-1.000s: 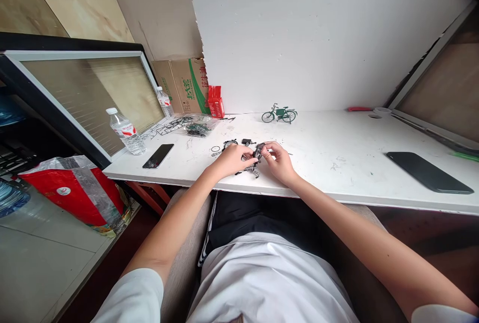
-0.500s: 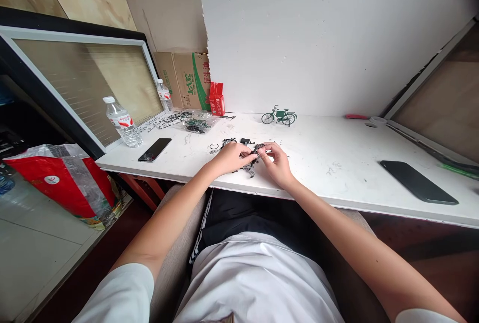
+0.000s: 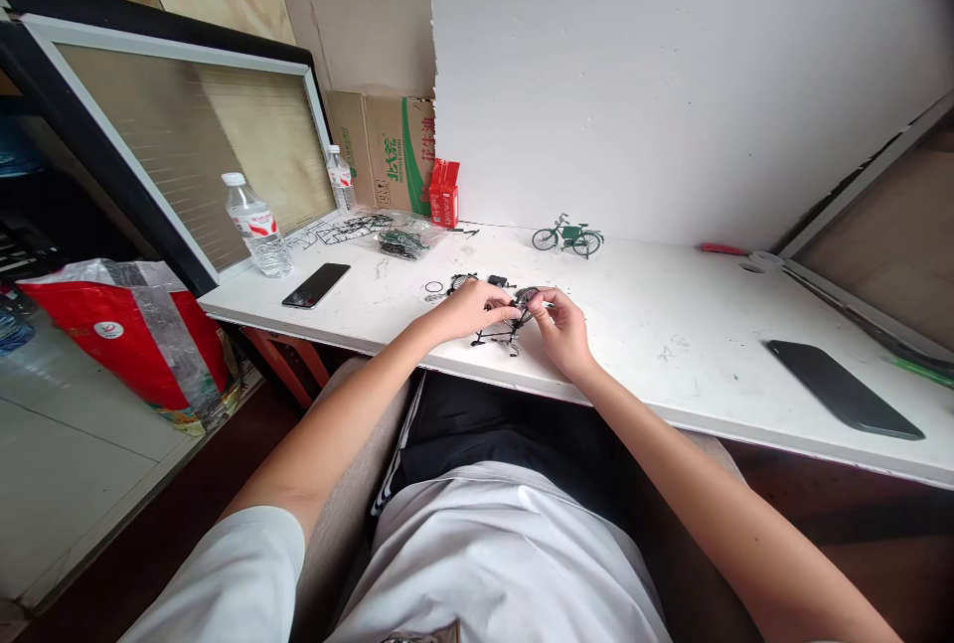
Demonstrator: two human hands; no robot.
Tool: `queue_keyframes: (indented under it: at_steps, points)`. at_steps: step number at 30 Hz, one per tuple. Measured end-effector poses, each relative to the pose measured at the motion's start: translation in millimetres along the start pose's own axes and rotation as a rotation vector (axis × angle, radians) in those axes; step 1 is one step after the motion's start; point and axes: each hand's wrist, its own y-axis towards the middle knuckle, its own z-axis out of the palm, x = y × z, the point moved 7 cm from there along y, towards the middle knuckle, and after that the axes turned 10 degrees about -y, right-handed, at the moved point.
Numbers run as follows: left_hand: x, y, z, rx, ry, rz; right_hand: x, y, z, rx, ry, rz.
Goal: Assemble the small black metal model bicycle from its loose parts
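Close to the table's front edge, both hands work on a small black model bicycle [image 3: 493, 335]. My left hand [image 3: 473, 309] is closed on its frame, with thumb and index finger pinched. A spoked wheel [image 3: 526, 303] stands between my hands, and the fingers of my right hand [image 3: 562, 325] pinch its right side. Whether the wheel is fixed to the frame is hidden by the fingers. Just beyond my left hand lie another small wheel [image 3: 462, 280], a thin ring [image 3: 433, 287] and a small black block-shaped part [image 3: 499, 280].
Further back stands a green model bicycle [image 3: 567, 237]. A plastic bag of parts [image 3: 402, 241], black sprue frames [image 3: 347, 227], a red box [image 3: 445, 194] and water bottles [image 3: 258, 231] are at the left. One phone [image 3: 317, 285] lies left, another [image 3: 842, 390] right.
My right hand has drawn slightly toward the right, and the wheel and black frame now show more between my hands. The whole view has shifted a little.
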Motion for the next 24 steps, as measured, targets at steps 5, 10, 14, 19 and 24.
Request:
queue_keyframes:
  at_steps: [5,10,14,19,24]
  points:
    - [4.5,0.8,1.0,0.029,-0.105,-0.027,-2.7,0.5,1.9,0.022,0.014,-0.004]
    - [4.4,-0.1,-0.6,0.034,-0.081,-0.011,-2.9,0.3,1.9,0.028,0.012,-0.028]
    - [2.1,-1.2,-3.1,0.013,-0.035,0.015,-2.3,0.1,2.9,0.04,0.005,-0.036]
    - [-1.6,-2.2,-3.4,0.003,0.016,0.04,0.8,-0.1,2.6,0.027,-0.014,-0.063]
    - [-3.2,-2.0,-3.6,-0.011,0.06,0.056,2.7,-0.5,2.4,0.015,-0.009,-0.054]
